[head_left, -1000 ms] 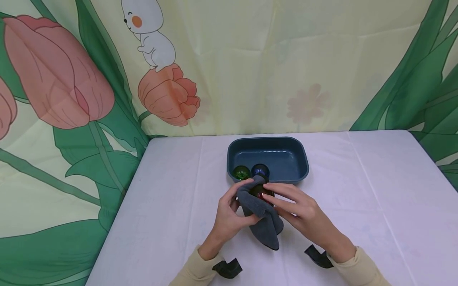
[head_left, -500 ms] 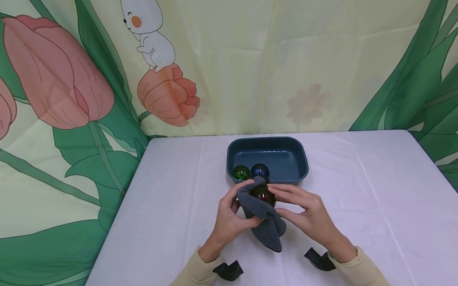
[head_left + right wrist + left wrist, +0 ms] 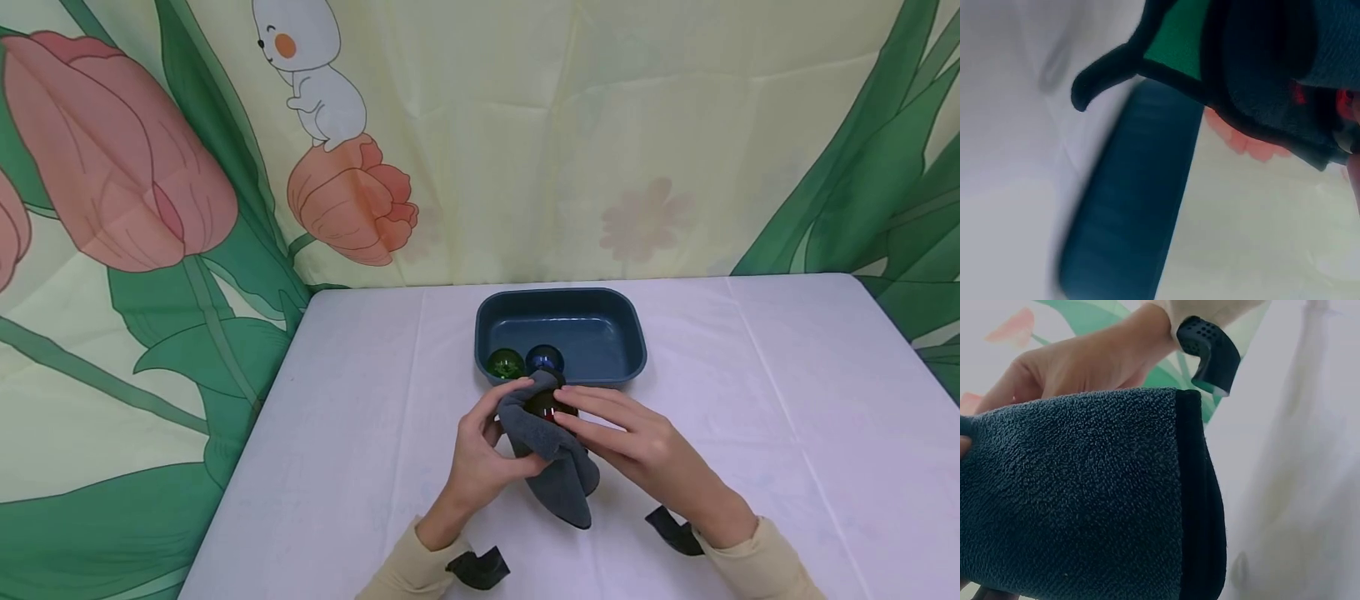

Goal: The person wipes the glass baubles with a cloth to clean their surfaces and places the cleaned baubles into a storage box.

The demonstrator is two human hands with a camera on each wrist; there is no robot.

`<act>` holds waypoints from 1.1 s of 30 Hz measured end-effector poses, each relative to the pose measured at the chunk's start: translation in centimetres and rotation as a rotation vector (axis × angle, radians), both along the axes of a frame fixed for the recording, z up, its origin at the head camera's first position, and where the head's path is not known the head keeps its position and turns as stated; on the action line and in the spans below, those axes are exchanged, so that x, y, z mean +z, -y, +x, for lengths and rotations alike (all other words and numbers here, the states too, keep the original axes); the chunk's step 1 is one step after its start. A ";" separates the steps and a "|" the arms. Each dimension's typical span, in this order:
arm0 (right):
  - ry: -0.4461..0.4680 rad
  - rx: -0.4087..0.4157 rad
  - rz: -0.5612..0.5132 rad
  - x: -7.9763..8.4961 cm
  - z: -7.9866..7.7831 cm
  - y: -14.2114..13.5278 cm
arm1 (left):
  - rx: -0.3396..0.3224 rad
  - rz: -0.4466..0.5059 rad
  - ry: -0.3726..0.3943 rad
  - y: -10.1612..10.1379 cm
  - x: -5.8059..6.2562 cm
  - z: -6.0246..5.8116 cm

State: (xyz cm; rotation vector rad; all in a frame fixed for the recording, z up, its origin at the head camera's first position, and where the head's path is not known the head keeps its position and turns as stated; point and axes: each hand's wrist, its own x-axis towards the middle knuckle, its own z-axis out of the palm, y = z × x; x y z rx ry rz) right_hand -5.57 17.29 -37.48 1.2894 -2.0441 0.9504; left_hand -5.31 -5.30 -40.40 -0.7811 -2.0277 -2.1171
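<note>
A dark grey cloth (image 3: 558, 487) hangs from my left hand (image 3: 476, 454), whose thumb and fingers grip it around a glossy dark red ball (image 3: 542, 406). Against the ball's exposed side lie the fingertips of my right hand (image 3: 637, 446); its thumb is hidden behind the cloth. In the left wrist view the folded cloth (image 3: 1079, 494) fills much of the picture and hides the ball. The right wrist view shows the cloth's dark edging (image 3: 1172, 81) and a sliver of red ball at the right border.
Just beyond the hands stands a dark blue rectangular tray (image 3: 600, 337) on the white-covered table (image 3: 360, 417). A green ball (image 3: 506, 363) and a blue ball (image 3: 545, 358) lie in its near left part. Behind the table hangs a flower-printed curtain (image 3: 510, 167).
The right hand's fingers shift off the ball's right side, then come back over its top towards the left. The left hand and cloth stay almost in place.
</note>
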 end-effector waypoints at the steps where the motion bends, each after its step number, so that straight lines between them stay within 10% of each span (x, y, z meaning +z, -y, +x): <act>1: -0.006 -0.008 0.005 0.0 0.0 0.0 | 0.000 0.002 0.003 0.0 0.0 0.0; 8: 0.040 -0.046 -0.002 -0.1 0.4 0.3 | -0.002 0.006 0.012 0.1 -0.1 0.1; 18: 0.606 -0.098 -0.142 0.4 1.4 0.5 | 0.006 -0.004 -0.040 0.1 -0.2 0.3; 33: 0.284 -0.153 0.099 0.7 1.4 0.0 | 0.002 0.035 -0.032 -0.4 -0.3 0.3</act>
